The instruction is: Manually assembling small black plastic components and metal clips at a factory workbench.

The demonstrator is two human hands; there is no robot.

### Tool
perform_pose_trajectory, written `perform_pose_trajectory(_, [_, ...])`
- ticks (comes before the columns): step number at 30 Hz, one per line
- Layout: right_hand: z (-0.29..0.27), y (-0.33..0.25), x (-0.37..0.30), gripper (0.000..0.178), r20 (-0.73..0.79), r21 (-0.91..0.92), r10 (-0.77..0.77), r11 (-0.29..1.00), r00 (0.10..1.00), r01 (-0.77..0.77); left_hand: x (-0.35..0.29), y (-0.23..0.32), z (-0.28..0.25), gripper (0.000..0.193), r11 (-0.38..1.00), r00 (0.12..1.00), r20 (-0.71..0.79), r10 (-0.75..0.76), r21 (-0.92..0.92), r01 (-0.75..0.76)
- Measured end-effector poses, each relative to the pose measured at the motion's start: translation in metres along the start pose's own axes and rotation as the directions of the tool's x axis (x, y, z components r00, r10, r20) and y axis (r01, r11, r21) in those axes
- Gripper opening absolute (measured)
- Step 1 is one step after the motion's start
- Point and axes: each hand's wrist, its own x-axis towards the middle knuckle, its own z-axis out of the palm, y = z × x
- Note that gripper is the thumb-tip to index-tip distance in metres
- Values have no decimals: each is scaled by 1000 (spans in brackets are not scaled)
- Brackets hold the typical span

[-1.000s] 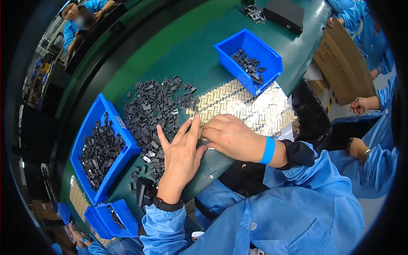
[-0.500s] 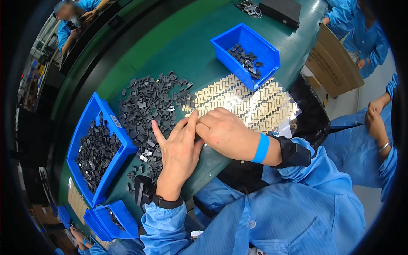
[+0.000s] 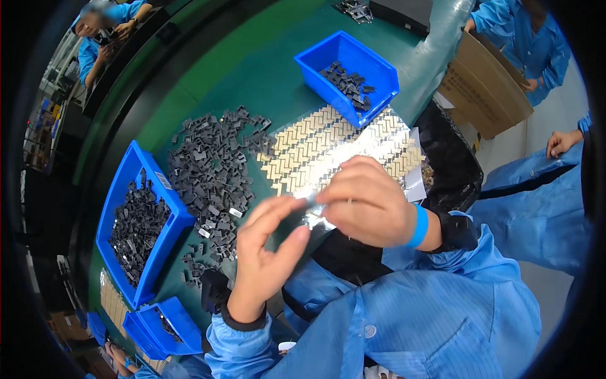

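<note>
My left hand (image 3: 265, 252) is held above the near edge of the table. Its thumb stands apart from its bent fingers, whose tips almost meet my right hand. Blurred by motion, my right hand (image 3: 366, 205) is closed, fingertips pinched together over the near edge of the sheet. A small dark blur shows between the two hands, too smeared to name. Beneath and beyond them lies a sheet of flat gold-coloured pieces (image 3: 303, 142) in a zigzag pattern, under shiny clear film. To the left spreads a loose heap of small black plastic parts (image 3: 211, 155).
A blue bin (image 3: 302, 66) with black parts stands at the sheet's far edge. Left of the heap sits a larger blue bin (image 3: 183, 221), with a smaller blue bin (image 3: 183, 316) nearer. A cardboard box (image 3: 483, 88) and co-workers in blue are at right.
My right hand has lifted and shifted right, away from the left hand. My left hand has turned, its thumb now spread from the fingers. The whole view has shifted slightly.
</note>
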Motion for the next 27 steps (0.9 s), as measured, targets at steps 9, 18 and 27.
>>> perform_pose_trajectory(9, [-19, -25, -10, 15, 44, 94, -205, 975, 978, 200, -37, 28, 12, 20, 263, 846, 440, -302, -814, 517])
perform_pose_trajectory(18, [-24, -28, -6, 19, 82, 103, -7, 995, 997, -1, -46, 26, 32, 15, 699, 939, 78, -335, -648, 303])
perform_pose_trajectory(27, [-17, -29, -9, 18, 172, 191, 158, 963, 972, -190, -45, 28, 47, 12, 978, 965, -226, -129, -191, 86])
